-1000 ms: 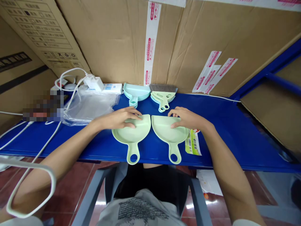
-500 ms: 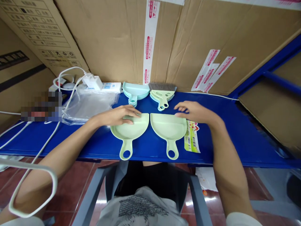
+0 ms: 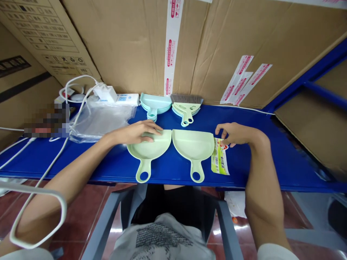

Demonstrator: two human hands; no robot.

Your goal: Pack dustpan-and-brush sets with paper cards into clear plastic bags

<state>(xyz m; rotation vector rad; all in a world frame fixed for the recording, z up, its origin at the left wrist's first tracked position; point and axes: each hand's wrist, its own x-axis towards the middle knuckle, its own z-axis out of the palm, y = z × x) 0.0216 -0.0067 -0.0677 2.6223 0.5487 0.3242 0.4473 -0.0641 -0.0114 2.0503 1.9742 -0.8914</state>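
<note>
Two pale green dustpans lie side by side near the table's front edge, their handles toward me. My left hand [image 3: 142, 131] rests over the back of the left dustpan [image 3: 149, 151], fingers spread and thumb apart above the pan. Beside it is the right dustpan [image 3: 193, 146], which neither hand touches. My right hand [image 3: 231, 133] hovers at the top end of a yellow-green printed card [image 3: 220, 162], its fingers curved but apart. Whether a fingertip touches the card is hard to tell.
Stacked light blue dustpans [image 3: 155, 103] and a stack of small brushes [image 3: 187, 108] stand at the back. To the left are clear plastic bags [image 3: 101, 121], a white power strip [image 3: 127, 99] and loose white cables. Cardboard [image 3: 130, 47] walls the rear of the blue table [image 3: 168, 169].
My right hand has moved right, away from the right dustpan's back corner, to the top of the card. My left hand stays on the left dustpan.
</note>
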